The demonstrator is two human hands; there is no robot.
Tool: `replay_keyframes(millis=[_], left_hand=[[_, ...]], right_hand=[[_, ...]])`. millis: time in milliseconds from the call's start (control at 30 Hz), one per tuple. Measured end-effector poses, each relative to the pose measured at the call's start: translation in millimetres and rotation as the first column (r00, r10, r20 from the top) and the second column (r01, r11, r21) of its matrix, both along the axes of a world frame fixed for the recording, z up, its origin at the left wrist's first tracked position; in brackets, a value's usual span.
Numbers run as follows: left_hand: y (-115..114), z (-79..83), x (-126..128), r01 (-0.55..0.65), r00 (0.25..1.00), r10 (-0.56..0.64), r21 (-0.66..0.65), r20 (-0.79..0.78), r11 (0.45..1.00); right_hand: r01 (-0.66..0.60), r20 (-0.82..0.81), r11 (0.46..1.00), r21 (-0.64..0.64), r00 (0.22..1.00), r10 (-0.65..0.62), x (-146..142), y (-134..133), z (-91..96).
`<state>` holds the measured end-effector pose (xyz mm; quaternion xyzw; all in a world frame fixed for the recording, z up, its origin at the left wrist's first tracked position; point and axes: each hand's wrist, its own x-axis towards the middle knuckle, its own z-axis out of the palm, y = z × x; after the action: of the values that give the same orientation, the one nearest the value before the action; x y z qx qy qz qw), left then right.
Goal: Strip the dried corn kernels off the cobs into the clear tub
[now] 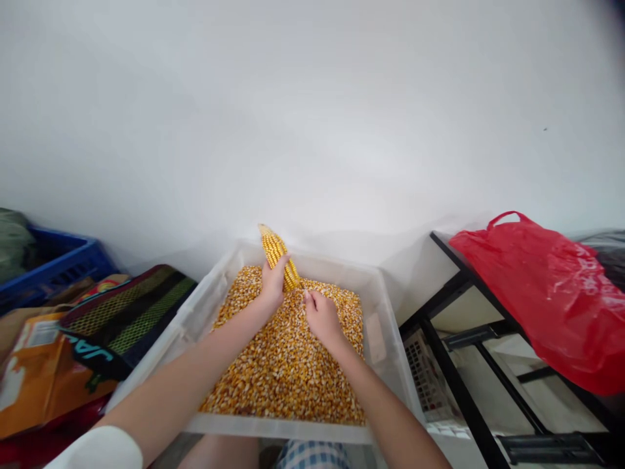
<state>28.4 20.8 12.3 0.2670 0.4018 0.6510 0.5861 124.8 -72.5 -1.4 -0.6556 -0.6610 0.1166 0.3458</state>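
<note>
My left hand (274,281) is wrapped round an ear of corn (274,246) with full rows of yellow kernels. The ear tilts, its pale pointed tip up and to the left. Close to the ear's lower end is my right hand (322,315), fingers curled closed. A small thin thing seems to stick out from those fingers toward the ear, too small to name. Beneath both hands, loose corn kernels (288,371) fill much of a translucent plastic bin (390,326).
A white wall (312,117) rises behind the bin. At left are a blue crate (78,264), a mesh bag (137,312) and an orange package (43,384). A red plastic bag (547,286) lies on a black metal frame (454,378) at right, with a pale basket (427,371) underneath.
</note>
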Motion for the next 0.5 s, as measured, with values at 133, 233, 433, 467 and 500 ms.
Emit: replay_keyframes(millis=[133, 233, 433, 467, 500], left_hand=[[3, 11.0, -8, 0.173, 0.982, -0.168, -0.044, 0.085, 0.984], [1, 19.7, -10, 0.266, 0.958, -0.254, -0.072, 0.136, 0.961], [-4, 26.3, -11, 0.351, 0.924, -0.324, -0.113, 0.203, 0.93], [-4, 26.5, -12, 0.363, 0.918, -0.333, -0.119, 0.215, 0.924], [-4, 26.5, -12, 0.375, 0.912, -0.342, -0.124, 0.227, 0.919]], right_hand=[[-0.11, 0.004, 0.994, -0.013, 0.994, 0.11, 6, -3, 7.0], [-0.119, 0.055, 0.993, 0.016, 0.991, 0.118, 6, -5, 10.0], [-0.115, 0.015, 0.993, 0.015, 0.993, 0.115, 6, -8, 15.6], [-0.118, -0.025, 0.993, 0.006, 0.993, 0.118, 7, -8, 16.7], [-0.122, -0.068, 0.993, -0.004, 0.99, 0.121, 7, -8, 17.8]])
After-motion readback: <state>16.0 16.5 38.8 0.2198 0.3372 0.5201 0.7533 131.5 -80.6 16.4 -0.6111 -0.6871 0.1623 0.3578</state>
